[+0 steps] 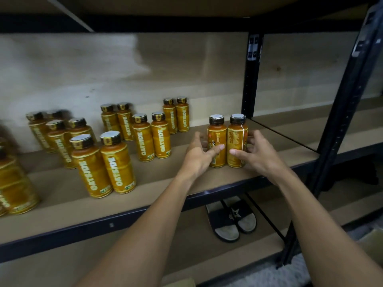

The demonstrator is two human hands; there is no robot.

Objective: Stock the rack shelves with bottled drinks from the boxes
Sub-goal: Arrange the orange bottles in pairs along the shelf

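Note:
Two orange bottles with dark caps stand side by side near the right front of the rack shelf. My left hand curls round the left bottle, thumb across its front. My right hand wraps the right bottle from the right, thumb on its label. Both bottles stand upright on the board, labels turned away from me. Several more orange bottles marked OATSIDE stand in pairs further left, the nearest pair by the front edge.
A black upright post stands just behind the held bottles and another at the front right. A pair of dark slippers lies on the lower shelf. A cardboard box corner shows at the lower right.

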